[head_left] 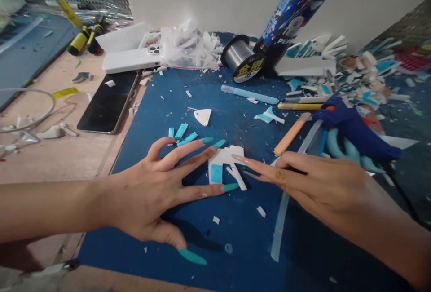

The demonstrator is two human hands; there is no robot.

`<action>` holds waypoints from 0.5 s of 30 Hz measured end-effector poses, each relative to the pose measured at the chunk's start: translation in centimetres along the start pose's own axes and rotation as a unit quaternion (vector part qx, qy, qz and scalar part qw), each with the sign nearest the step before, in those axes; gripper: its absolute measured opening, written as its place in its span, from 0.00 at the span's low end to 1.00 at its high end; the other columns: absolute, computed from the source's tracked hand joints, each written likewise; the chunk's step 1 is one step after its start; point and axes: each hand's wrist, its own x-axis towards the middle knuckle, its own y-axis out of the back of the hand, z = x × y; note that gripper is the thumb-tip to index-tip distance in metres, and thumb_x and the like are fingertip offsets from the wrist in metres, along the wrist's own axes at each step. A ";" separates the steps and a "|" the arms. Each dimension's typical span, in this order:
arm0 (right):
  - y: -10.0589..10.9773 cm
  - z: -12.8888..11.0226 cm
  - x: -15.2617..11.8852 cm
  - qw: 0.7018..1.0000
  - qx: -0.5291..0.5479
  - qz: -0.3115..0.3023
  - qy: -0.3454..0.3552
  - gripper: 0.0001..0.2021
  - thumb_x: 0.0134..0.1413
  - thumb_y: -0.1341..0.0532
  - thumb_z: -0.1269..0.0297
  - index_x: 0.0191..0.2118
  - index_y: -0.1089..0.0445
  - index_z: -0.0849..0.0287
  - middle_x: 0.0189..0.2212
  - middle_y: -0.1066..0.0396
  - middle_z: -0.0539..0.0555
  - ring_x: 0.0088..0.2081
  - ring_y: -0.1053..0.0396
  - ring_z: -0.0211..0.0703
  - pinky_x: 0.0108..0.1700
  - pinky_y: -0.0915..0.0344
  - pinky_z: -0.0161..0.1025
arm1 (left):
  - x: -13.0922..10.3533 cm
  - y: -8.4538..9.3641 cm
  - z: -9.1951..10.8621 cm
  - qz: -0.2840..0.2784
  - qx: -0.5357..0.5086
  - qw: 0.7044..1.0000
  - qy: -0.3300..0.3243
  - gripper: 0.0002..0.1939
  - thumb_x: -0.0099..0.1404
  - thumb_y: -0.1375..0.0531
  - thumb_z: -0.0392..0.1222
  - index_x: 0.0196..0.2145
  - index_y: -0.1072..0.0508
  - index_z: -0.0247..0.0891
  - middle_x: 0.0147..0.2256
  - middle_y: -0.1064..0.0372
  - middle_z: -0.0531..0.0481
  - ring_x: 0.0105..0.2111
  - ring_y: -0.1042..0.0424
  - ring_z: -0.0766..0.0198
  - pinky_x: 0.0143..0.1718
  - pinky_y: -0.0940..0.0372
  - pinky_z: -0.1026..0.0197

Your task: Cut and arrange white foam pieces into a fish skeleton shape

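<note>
My left hand (pixel 164 184) lies spread over the blue mat (pixel 161 256), its long teal nails at the edges of a white foam piece (pixel 218 156) with a light blue rectangle (pixel 216 173) on it. From the right, my right hand (pixel 303 179) reaches a finger onto the upper right part of this piece. Its other fingers are curled, and whether they hold anything is hidden. A narrow white strip (pixel 238 177) slants down beside the rectangle. Small blue pieces (pixel 187 139) lie beyond my left fingers, and a rounded white piece with a hole (pixel 203 117) sits farther back.
At the back stand a wire spool (pixel 243 58) and a tilted Pepsi bottle (pixel 292 13). A blue glue gun (pixel 357 126) lies right, near foam scraps (pixel 367 76) and an orange stick (pixel 292 134). A black phone (pixel 108 103) and yellow-handled tools (pixel 79 40) are left.
</note>
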 end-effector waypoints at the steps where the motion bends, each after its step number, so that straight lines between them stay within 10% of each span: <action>1: -0.2 -0.1 0.0 1.000 -0.010 -0.002 0.011 0.23 0.66 0.53 0.72 0.60 0.38 0.45 0.28 0.30 0.48 0.24 0.32 0.34 0.24 0.42 0.34 | 0.0 0.0 0.0 0.002 -0.001 1.000 0.000 0.41 0.59 0.51 0.73 0.65 0.48 0.53 0.66 0.52 0.39 0.62 0.51 0.33 0.56 0.58 0.33; 15: -0.8 -0.9 0.2 0.999 -0.030 0.011 0.034 0.23 0.64 0.53 0.76 0.61 0.39 0.53 0.26 0.30 0.48 0.25 0.32 0.36 0.22 0.46 0.37 | 0.0 0.0 0.1 0.004 -0.024 1.000 0.013 0.40 0.60 0.51 0.73 0.64 0.46 0.53 0.66 0.53 0.41 0.61 0.50 0.33 0.57 0.56 0.34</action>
